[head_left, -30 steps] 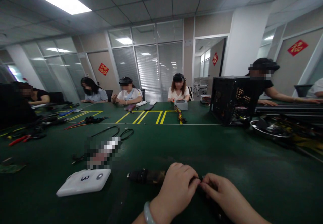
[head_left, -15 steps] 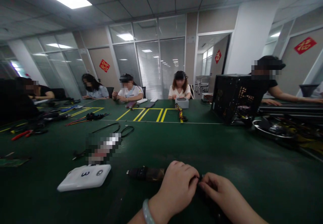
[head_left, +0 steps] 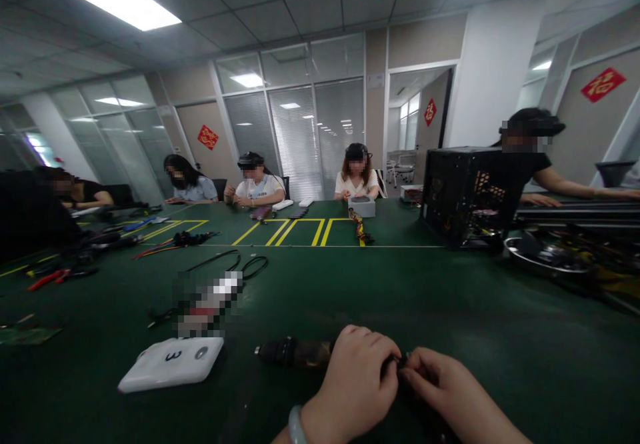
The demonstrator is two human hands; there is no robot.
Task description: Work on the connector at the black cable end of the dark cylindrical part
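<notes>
My left hand point(head_left: 357, 377), with a pale bangle point(head_left: 296, 424) on its wrist, is curled with thumb and fingers pinched together. Close on its right, my right hand point(head_left: 447, 387) is also closed, its thumb and fingertips pinching. Between the two sets of fingertips is something small and dark that I cannot make out. A dark power drill point(head_left: 300, 353) lies on the green table behind my left hand, its chuck pointing left. My left hand covers its rear end. Below the hands, a dark shape lies in shadow, too dim to name.
A white flat device point(head_left: 173, 364) marked 3 lies to the left, with a black cable point(head_left: 255, 267) beyond it. Red-handled pliers point(head_left: 47, 279) are far left. At right stand a black computer case point(head_left: 443, 197) and a metal bowl point(head_left: 530, 254) of parts. Several people sit around the table.
The view has tilted slightly, so the table things appear a little lower. Both hands keep nearly the same pinched pose, close together.
</notes>
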